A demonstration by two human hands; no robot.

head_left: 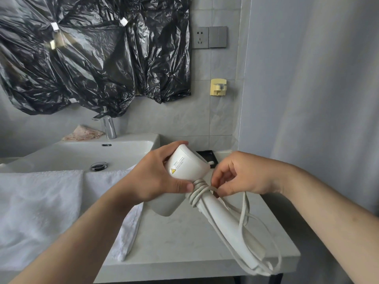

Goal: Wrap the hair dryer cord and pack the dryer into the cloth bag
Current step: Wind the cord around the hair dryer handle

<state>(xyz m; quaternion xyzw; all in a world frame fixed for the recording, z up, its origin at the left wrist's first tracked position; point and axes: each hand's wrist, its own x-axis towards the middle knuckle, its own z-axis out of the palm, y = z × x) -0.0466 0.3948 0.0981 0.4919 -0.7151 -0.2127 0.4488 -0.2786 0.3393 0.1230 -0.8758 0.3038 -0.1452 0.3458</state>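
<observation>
A white hair dryer (187,165) hangs in the air above the counter, its handle slanting down to the right. My left hand (151,175) grips its barrel, thumb near the joint with the handle. The white cord (198,192) is wound in several turns round the top of the handle, and loose loops of it trail down along the handle to the counter's front corner. My right hand (240,175) pinches the cord right beside the wound turns. No cloth bag is in sight.
A white sink (86,154) with a chrome faucet (108,126) lies at the left, white towels (41,201) draped over its front. The pale counter (184,242) runs below my hands. Black plastic sheeting (92,54) covers the wall. A wall socket (200,37) and a yellow hook (218,88) hang above.
</observation>
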